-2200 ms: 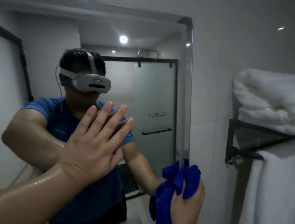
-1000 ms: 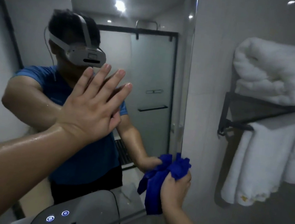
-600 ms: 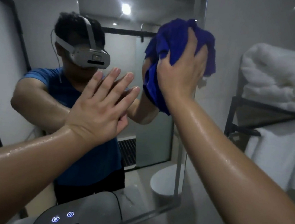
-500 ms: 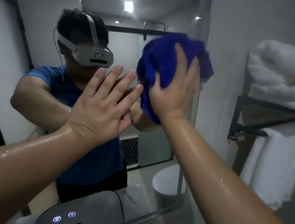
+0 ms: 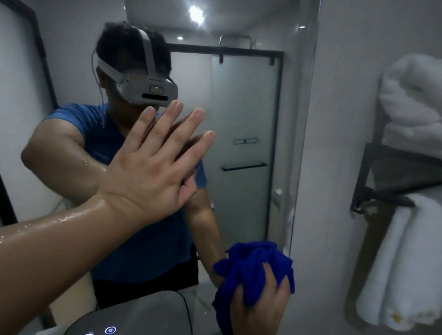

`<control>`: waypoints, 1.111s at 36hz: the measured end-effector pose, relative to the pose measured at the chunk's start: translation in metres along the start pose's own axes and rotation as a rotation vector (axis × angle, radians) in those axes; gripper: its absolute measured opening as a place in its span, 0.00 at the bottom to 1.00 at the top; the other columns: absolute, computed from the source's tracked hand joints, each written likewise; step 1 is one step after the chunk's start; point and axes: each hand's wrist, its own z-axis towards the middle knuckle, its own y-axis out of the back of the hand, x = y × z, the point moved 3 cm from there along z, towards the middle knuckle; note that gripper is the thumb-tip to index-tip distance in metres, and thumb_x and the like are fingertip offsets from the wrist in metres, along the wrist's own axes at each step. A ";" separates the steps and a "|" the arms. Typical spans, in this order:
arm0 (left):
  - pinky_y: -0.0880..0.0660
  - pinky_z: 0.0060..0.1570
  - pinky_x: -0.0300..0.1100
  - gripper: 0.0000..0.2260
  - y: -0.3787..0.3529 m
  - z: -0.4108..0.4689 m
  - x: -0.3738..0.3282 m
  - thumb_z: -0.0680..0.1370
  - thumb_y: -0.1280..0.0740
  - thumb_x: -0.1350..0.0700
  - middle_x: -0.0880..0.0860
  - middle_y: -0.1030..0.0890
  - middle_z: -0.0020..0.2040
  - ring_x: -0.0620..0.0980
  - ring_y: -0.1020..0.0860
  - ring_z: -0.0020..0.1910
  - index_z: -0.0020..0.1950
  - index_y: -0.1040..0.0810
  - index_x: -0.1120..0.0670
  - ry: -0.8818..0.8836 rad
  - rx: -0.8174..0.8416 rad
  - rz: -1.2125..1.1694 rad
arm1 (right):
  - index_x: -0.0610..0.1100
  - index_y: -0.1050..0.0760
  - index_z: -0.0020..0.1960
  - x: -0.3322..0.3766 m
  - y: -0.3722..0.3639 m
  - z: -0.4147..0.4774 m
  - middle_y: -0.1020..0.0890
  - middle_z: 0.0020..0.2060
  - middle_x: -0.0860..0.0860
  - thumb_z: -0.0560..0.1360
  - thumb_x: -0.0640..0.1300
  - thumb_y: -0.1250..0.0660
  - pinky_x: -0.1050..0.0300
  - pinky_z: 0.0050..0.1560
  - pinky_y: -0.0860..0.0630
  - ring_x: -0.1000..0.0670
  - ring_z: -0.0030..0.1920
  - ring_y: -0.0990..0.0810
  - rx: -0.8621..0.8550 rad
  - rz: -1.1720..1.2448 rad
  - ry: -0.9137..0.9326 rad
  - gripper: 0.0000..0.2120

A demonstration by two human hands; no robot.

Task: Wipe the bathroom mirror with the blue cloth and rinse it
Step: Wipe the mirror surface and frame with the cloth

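- Grey bathroom, dim and glossy: smooth pale wall [image 5: 344,112] on the rt, big frameless mirror [image 5: 248,110] filling the left w/ a thin bevelled glass edge.
- Left hand [image 5: 153,170] is up mid-glass. Palm flat on the mirror, fingers straight and a bit fanned, holding nothing. Forearm's shiny w/ water beads.
- Right hand [image 5: 258,317] is low down, fingers curled tight round the blue cloth [image 5: 252,267].
- Cloth's a fuzzy deep-blue wad, scrunched into soft folds. Top bunch pokes out above the knuckles, a tail hangs down left of the wrist.
- It sits against the mirror's btm-rt corner, right at the glass edge where it meets the wall.
- Reflection: person in a grey headset and blue tee, frosted shower door [image 5: 239,142] w/ black frame behind, one ceiling spot [image 5: 196,14] flaring.
- Btm of view: dark rounded panel [image 5: 141,323] w/ two small lit round icons [image 5: 99,334]. Can't tell if it's on the glass or in front of it.
- Far rt on the wall: angular black metal rack [image 5: 372,179], fluffy white rolled towel [image 5: 427,108] on top. Hanging towel [image 5: 418,267], also white, is draped from its bar, scalloped hem.
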 end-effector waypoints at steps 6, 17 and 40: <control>0.44 0.79 0.68 0.29 0.001 0.000 0.000 0.81 0.39 0.49 0.59 0.41 0.85 0.65 0.46 0.84 0.82 0.33 0.52 0.008 0.001 -0.020 | 0.48 0.29 0.73 0.009 0.016 0.049 0.25 0.66 0.42 0.75 0.47 0.30 0.38 0.71 0.26 0.37 0.66 0.25 -0.113 0.138 -0.286 0.26; 0.44 0.79 0.67 0.28 -0.001 0.000 0.000 0.82 0.42 0.48 0.59 0.40 0.84 0.65 0.44 0.84 0.83 0.33 0.53 0.010 -0.011 -0.007 | 0.54 0.34 0.77 0.163 0.069 0.205 0.29 0.69 0.47 0.76 0.57 0.35 0.40 0.71 0.25 0.44 0.67 0.24 -0.147 0.301 0.006 0.31; 0.47 0.80 0.67 0.28 0.002 -0.001 -0.003 0.81 0.41 0.49 0.58 0.40 0.84 0.65 0.44 0.84 0.82 0.33 0.52 0.029 0.004 0.045 | 0.59 0.32 0.69 -0.054 0.016 0.045 0.19 0.62 0.51 0.80 0.61 0.33 0.43 0.68 0.22 0.46 0.62 0.19 0.011 0.303 -0.385 0.20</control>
